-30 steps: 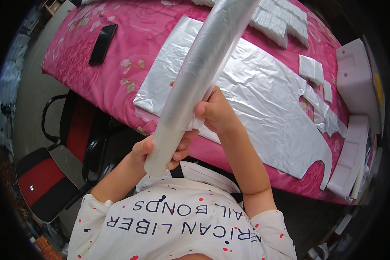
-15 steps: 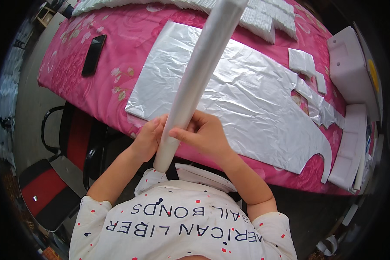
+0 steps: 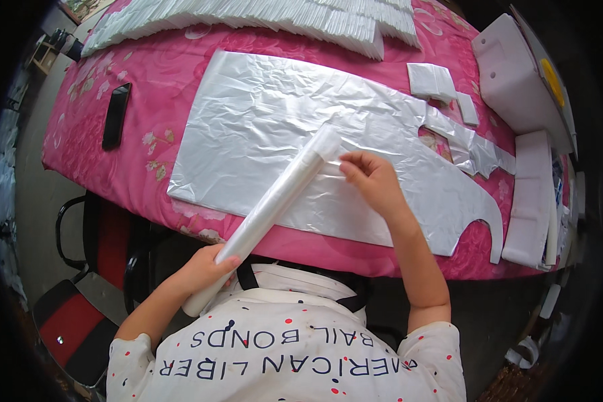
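**Plastic roll held at both ends above flat sheet**

The roll of clear plastic (image 3: pixel 275 208) slants over the near edge of the silver plastic sheet (image 3: pixel 301 127). The left hand (image 3: pixel 204 268) grasps its lower end; the right hand (image 3: pixel 372 177) pinches film at its upper end. Beyond the sheet lie folded white stacks (image 3: pixel 248 17); left of it, a black phone (image 3: pixel 116 115) on the pink tablecloth (image 3: pixel 154 74).

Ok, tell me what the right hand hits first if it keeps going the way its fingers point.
The right hand points left at the top end of the roll of clear plastic film; its fingertips look at or almost on it. Depth is unclear.
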`<action>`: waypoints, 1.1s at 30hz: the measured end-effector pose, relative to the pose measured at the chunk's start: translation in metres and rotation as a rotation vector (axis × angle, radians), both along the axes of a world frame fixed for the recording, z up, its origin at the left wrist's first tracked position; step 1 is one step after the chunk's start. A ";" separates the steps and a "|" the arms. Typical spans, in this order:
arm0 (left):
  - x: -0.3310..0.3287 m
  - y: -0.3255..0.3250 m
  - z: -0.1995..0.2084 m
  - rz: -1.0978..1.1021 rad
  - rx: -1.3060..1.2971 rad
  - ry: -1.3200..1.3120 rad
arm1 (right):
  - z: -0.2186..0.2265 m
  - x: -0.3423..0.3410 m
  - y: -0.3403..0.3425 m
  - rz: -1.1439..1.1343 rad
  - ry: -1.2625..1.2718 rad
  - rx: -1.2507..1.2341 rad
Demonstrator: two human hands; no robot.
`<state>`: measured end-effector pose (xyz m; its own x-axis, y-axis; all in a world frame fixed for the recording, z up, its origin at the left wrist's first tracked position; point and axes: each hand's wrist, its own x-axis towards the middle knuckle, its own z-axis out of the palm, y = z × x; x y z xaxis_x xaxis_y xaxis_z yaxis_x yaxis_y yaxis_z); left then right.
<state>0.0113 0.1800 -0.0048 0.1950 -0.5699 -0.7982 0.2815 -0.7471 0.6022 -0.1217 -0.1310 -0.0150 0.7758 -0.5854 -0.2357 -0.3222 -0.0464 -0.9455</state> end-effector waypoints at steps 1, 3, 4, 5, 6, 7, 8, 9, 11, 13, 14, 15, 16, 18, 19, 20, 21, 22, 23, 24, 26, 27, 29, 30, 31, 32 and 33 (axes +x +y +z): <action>-0.001 0.001 0.000 -0.013 0.000 -0.015 | -0.005 0.002 -0.012 -0.028 0.009 -0.013; -0.002 0.002 0.001 -0.035 0.006 -0.046 | -0.004 0.011 -0.024 -0.035 0.002 -0.030; -0.002 0.001 0.002 -0.044 -0.002 -0.065 | -0.003 0.015 -0.028 -0.037 -0.009 -0.009; -0.003 0.001 0.002 -0.053 -0.010 -0.084 | -0.003 0.019 -0.030 -0.039 -0.019 0.011; -0.003 0.000 0.002 -0.063 -0.018 -0.102 | -0.005 0.022 -0.033 -0.007 -0.032 0.012; -0.003 0.002 0.000 -0.080 -0.029 -0.131 | -0.002 0.027 -0.031 0.006 -0.004 0.021; -0.003 0.005 -0.003 -0.097 -0.040 -0.160 | 0.005 0.033 -0.027 0.018 0.024 0.030; -0.003 0.007 -0.005 -0.115 -0.051 -0.188 | 0.010 0.037 -0.026 0.030 0.051 0.039; -0.002 0.007 -0.005 -0.115 -0.051 -0.186 | 0.013 0.041 -0.029 0.094 0.117 0.092; -0.002 0.007 -0.005 -0.130 -0.059 -0.219 | 0.014 0.044 -0.031 0.160 0.174 0.119; -0.002 0.008 -0.005 -0.144 -0.067 -0.254 | 0.014 0.045 -0.033 0.195 0.198 0.120; -0.002 0.008 -0.005 -0.158 -0.075 -0.289 | 0.014 0.045 -0.034 0.229 0.222 0.120; -0.002 0.008 -0.004 -0.166 -0.070 -0.301 | 0.011 0.044 -0.036 0.269 0.202 0.143; -0.002 0.005 0.000 -0.185 -0.059 -0.325 | 0.004 0.042 -0.038 0.346 0.161 0.189; -0.002 0.004 0.002 -0.195 -0.051 -0.338 | 0.005 0.042 -0.037 0.326 0.164 0.179; -0.003 0.002 0.005 -0.206 -0.044 -0.351 | 0.007 0.040 -0.036 0.304 0.167 0.169; -0.003 0.001 0.007 -0.218 -0.038 -0.364 | 0.008 0.038 -0.035 0.282 0.171 0.159; -0.003 0.000 0.008 -0.250 -0.076 -0.412 | 0.007 0.035 -0.036 0.257 0.161 0.167; -0.003 -0.001 0.008 -0.282 -0.115 -0.461 | 0.005 0.031 -0.038 0.231 0.152 0.175; -0.002 -0.001 0.009 -0.315 -0.155 -0.509 | 0.003 0.026 -0.042 0.204 0.143 0.183; -0.002 -0.004 0.013 -0.251 -0.101 -0.397 | -0.001 0.013 -0.055 0.119 0.118 0.058; -0.001 -0.005 0.014 -0.222 -0.073 -0.341 | -0.004 0.005 -0.064 0.077 0.107 -0.005; 0.002 0.001 0.014 -0.261 -0.051 -0.311 | -0.009 -0.015 -0.095 -0.045 0.180 -0.175; 0.004 0.004 0.014 -0.290 -0.024 -0.282 | -0.009 -0.027 -0.109 -0.117 0.146 -0.251; 0.007 0.007 0.013 -0.320 0.002 -0.258 | -0.010 -0.042 -0.123 -0.191 0.109 -0.328; 0.012 0.011 0.011 -0.345 0.000 -0.203 | -0.012 -0.059 -0.137 -0.269 0.126 -0.438; 0.017 0.016 0.008 -0.368 0.001 -0.149 | -0.015 -0.076 -0.150 -0.344 0.141 -0.544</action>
